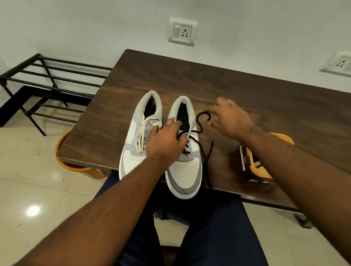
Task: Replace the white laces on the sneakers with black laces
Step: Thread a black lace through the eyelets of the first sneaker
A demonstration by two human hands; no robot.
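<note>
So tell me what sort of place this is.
Probably a room in a home: a dark wooden table against a plain wall, white wall sockets, a black metal shoe rack on glossy tiled floor.

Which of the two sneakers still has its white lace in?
The left sneaker, farther from the right hand: a white lace runs down it. The right sneaker, under the left hand, carries a black lace instead.

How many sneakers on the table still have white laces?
1. The left sneaker still carries its white lace. The right sneaker has a black lace instead, though the left hand covers part of its eyelets.
</note>
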